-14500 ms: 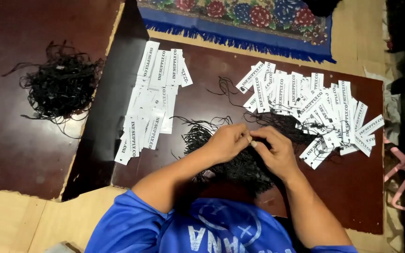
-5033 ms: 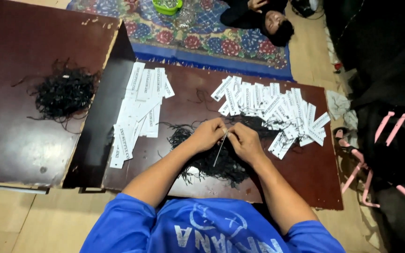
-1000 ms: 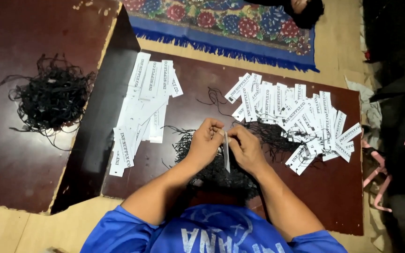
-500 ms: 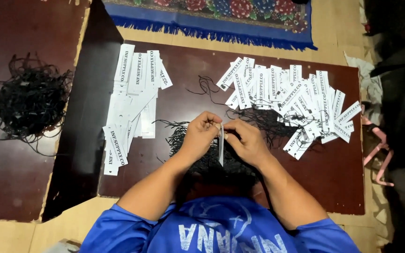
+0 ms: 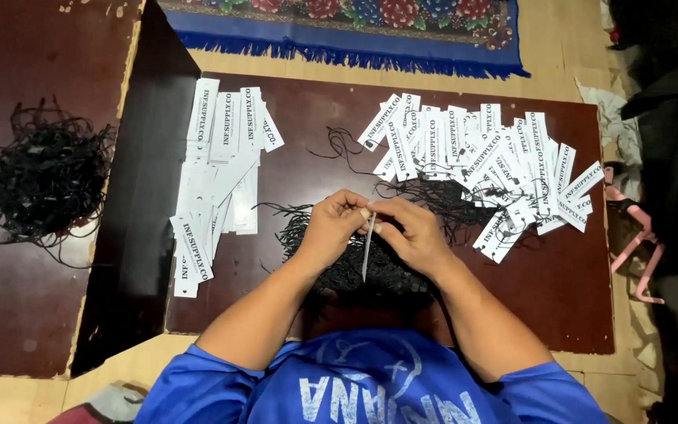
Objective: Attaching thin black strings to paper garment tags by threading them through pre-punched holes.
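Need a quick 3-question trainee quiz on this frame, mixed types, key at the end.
1. True or false: both hands pinch one white tag edge-on to the camera.
2. The bigger spread of white tags lies on which side of the hands? A) the person's left B) the person's right
3. What lies under the hands on the brown board?

Key: 1 true, left hand and right hand meet at its top. 2 B. 3 a pile of black strings.

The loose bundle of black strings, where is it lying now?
In the head view, the bundle of black strings lies far left on the dark brown board, left of the stacked white tags.
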